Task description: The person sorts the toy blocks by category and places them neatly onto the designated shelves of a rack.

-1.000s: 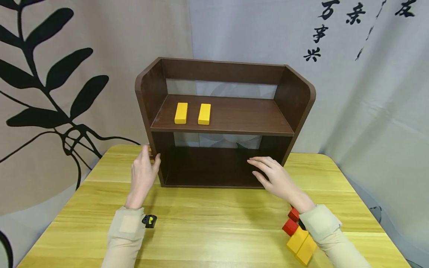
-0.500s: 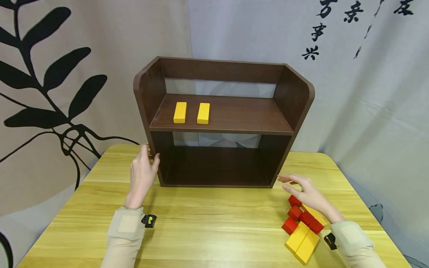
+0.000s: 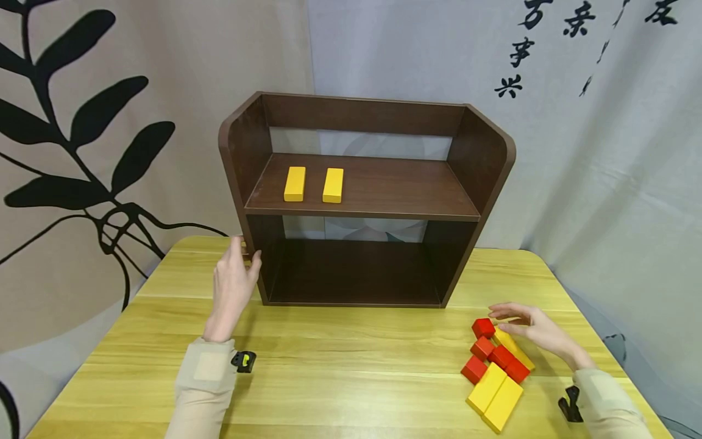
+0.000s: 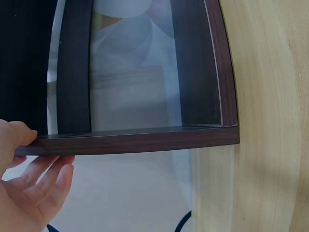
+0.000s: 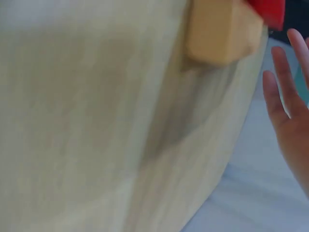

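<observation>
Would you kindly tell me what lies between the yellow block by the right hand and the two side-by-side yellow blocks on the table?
Two red blocks lie between that yellow block and the yellow pair, as the head view shows.

Right hand [image 3: 534, 330]: blocks [image 3: 499, 355] crowd its left | past them: table [image 3: 356, 366] gives passage leftward | left hand [image 3: 234, 291]: shelf [image 3: 247, 152] blocks its right
</observation>
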The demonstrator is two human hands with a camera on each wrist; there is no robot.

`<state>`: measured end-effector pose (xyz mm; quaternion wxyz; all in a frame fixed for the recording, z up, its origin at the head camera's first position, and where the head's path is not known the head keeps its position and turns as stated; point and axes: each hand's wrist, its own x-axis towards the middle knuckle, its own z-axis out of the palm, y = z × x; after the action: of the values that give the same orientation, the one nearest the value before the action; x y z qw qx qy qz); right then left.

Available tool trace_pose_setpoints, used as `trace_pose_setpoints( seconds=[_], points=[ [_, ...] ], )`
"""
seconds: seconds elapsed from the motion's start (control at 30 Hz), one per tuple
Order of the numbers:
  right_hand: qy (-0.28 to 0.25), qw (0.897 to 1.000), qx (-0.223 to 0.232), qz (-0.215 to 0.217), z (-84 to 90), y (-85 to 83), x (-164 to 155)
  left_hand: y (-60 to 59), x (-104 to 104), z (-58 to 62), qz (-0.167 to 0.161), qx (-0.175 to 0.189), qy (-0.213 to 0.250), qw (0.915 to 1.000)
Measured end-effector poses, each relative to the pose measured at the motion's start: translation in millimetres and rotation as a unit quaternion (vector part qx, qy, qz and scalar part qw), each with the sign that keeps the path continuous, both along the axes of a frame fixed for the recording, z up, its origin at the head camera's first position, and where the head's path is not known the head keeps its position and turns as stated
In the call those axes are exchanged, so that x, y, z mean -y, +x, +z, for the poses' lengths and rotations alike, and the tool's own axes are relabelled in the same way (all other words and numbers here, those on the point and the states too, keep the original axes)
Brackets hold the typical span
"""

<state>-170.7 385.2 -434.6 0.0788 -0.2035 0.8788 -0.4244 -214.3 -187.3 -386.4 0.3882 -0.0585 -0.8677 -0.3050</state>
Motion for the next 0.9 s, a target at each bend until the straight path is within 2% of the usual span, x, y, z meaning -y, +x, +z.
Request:
trace_pose_setpoints(
  seconds=[0.2,0.47,0.67,0.8,0.9],
  points=[
    [-0.011,0.998,0.059,0.035,-8.2,-5.3,-16,0.0,0,0.8,0.002,0.005,-0.001,1.0],
    [0.012,0.994,0.107,0.031,-10.9,-11.2,-19,0.1,1,0.8,0.003,0.009,-0.003,0.9999],
    [0.037,0.995,0.094,0.019,-11.2,-13.4,-17,0.7,1,1.5,0.001,0.008,-0.001,1.0],
    [0.068,0.995,0.069,-0.027,-9.8,-12.4,-17,0.9,1,1.7,0.0,0.008,0.0,1.0],
    [0.097,0.991,0.047,-0.077,-9.6,-11.4,-15,1.0,1,1.4,0.001,0.01,0.0,0.9999]
  ],
)
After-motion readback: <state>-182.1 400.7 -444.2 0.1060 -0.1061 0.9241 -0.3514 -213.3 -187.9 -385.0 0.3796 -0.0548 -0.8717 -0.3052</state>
